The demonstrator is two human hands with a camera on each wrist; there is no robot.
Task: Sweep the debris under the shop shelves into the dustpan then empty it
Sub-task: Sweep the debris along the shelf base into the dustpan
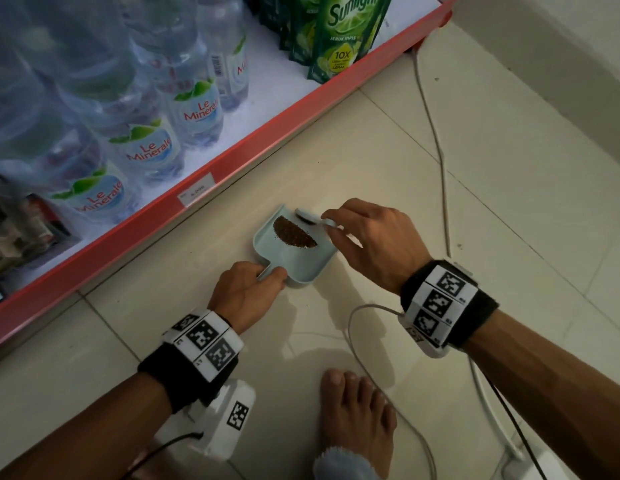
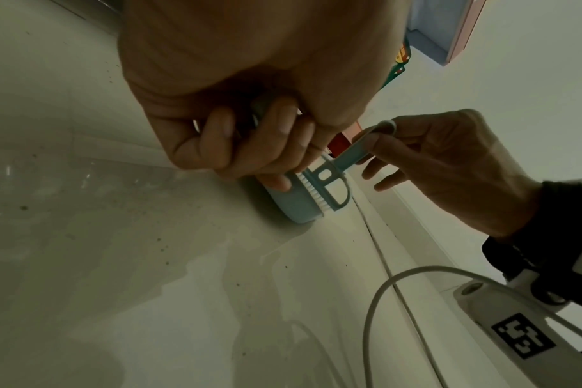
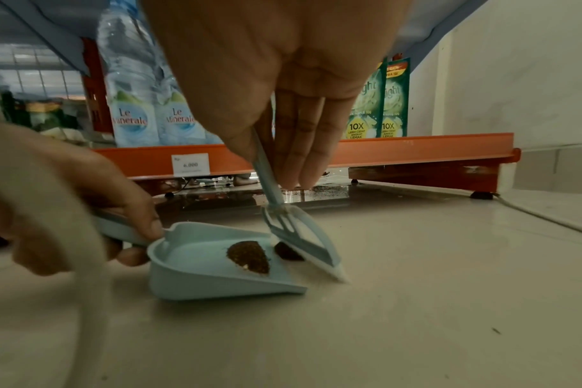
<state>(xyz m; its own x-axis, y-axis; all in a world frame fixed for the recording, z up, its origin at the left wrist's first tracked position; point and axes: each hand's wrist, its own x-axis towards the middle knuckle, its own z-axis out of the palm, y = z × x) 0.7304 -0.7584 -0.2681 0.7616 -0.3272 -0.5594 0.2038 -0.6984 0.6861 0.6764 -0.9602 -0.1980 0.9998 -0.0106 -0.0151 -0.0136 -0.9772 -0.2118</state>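
Debris (image 1: 294,232) sits in the dustpan (image 1: 303,264) because my left hand (image 1: 247,292) grips its handle flat while my right hand (image 1: 376,245) pinches the brush (image 3: 299,239) at its far lip.

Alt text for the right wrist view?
The right hand holds a small brush at the lip of a blue dustpan holding brown debris; the left hand grips its handle below the shelf.

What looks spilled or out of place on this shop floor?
Dark debris lies scattered under the red shelf, unswept. A heap is already in the dustpan. A loose white cable trails across the tiles.
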